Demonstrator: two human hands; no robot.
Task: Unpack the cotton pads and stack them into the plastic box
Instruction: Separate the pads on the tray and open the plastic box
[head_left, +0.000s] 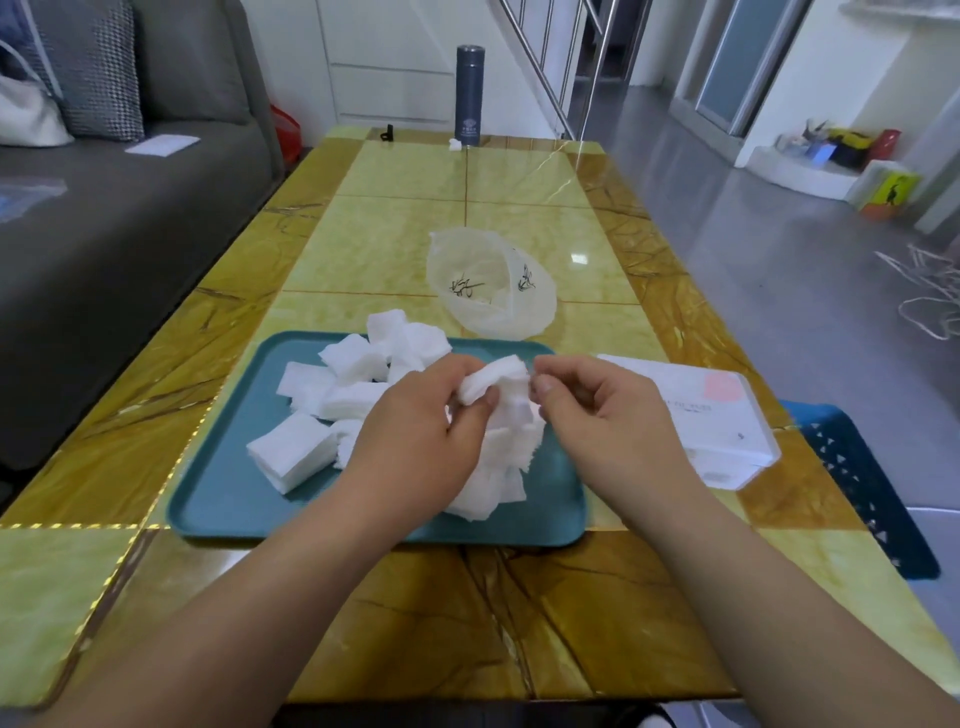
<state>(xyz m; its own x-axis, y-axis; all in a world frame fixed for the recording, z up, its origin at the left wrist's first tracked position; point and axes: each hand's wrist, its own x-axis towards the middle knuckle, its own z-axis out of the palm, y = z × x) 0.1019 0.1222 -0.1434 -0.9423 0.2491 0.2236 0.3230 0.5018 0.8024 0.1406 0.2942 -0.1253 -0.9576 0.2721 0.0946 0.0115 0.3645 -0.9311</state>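
Several white cotton pads (337, 387) lie loose and in small stacks on a teal tray (218, 499). Above the tray's middle, my left hand (415, 436) grips a bunch of cotton pads (493, 382) between thumb and fingers. My right hand (597, 410) pinches the right edge of that same bunch. More pads hang and pile below the hands (498, 483). A clear plastic box (727, 421) with a pink label lies on the table right of the tray. The emptied translucent bag (488, 283) sits behind the tray.
A dark grey flask (469, 96) stands at the table's far end beside a small white item (455, 145) and a small black object (387, 134). A grey sofa (104, 234) runs along the left. A blue stool (862, 483) sits at the table's right edge.
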